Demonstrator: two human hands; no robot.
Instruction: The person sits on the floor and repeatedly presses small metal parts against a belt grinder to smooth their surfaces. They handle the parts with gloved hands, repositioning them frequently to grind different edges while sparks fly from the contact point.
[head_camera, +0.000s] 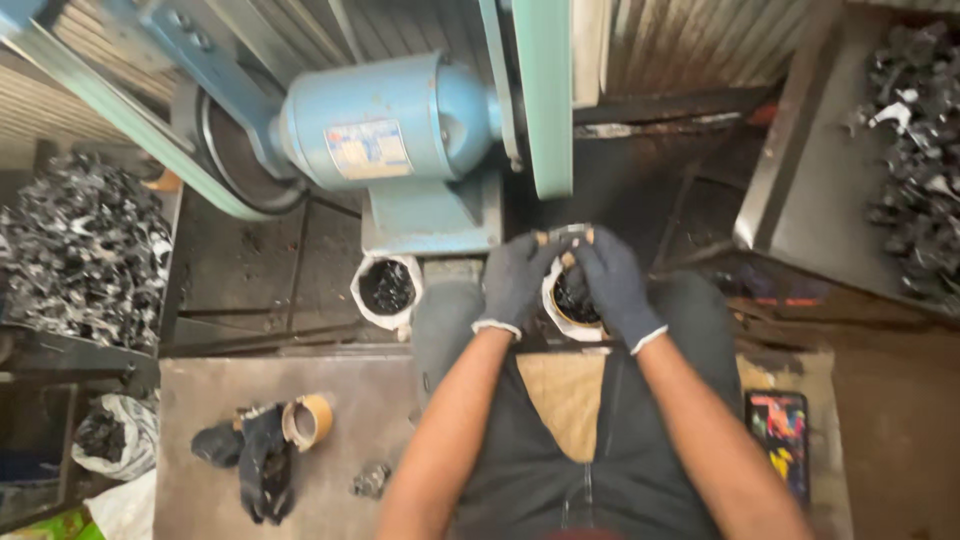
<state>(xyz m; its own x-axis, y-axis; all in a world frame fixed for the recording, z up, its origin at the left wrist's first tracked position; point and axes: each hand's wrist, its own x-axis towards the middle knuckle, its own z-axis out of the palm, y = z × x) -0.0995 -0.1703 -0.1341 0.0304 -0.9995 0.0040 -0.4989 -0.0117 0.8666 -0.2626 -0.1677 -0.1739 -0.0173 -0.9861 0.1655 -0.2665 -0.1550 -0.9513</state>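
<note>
Both my hands wear dark grey gloves. My left hand and my right hand together pinch a small metal part by its two ends, holding it just below the green sanding belt. Under my hands, between my knees, sits a white pot of black paste, partly hidden by my fingers. The belt runs off a light blue motor straight ahead.
A second white pot with black contents stands left of my knee. Heaps of small metal parts lie at far left and in the right tray. Spare dark gloves, a tape roll and a phone rest on the bench.
</note>
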